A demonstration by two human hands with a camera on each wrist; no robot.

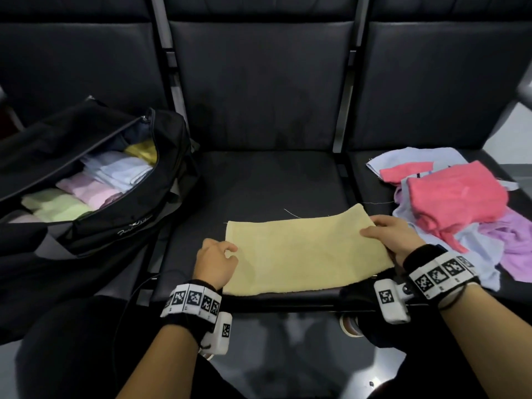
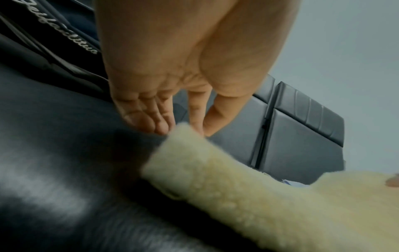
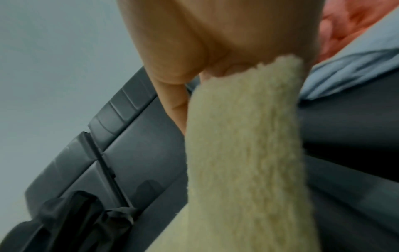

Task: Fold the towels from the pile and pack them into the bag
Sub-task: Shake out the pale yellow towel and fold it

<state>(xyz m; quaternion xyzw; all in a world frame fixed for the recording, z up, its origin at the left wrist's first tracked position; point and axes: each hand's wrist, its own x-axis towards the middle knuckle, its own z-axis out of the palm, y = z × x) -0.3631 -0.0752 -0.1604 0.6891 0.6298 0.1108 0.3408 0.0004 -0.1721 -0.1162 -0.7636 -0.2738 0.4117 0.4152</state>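
A pale yellow towel (image 1: 302,254) lies folded into a rectangle on the middle black seat. My left hand (image 1: 227,254) is at its left edge, thumb and index finger pinching the near left corner; the left wrist view shows the left hand (image 2: 200,131) with these two fingertips at the raised towel (image 2: 280,204) edge and the other fingers touching the seat. My right hand (image 1: 383,228) grips the right edge, thumb on top. In the right wrist view the towel (image 3: 244,153) runs up into the right hand (image 3: 215,51). The black bag (image 1: 115,226) stands unzipped on the left seat.
Inside the bag lie several folded towels (image 1: 95,185) in green, pink, light blue and yellow. A loose pile of coral, lilac and light blue towels (image 1: 454,197) covers the right seat. Metal dividers (image 1: 342,122) separate the seats. My knees are below the seat's front edge.
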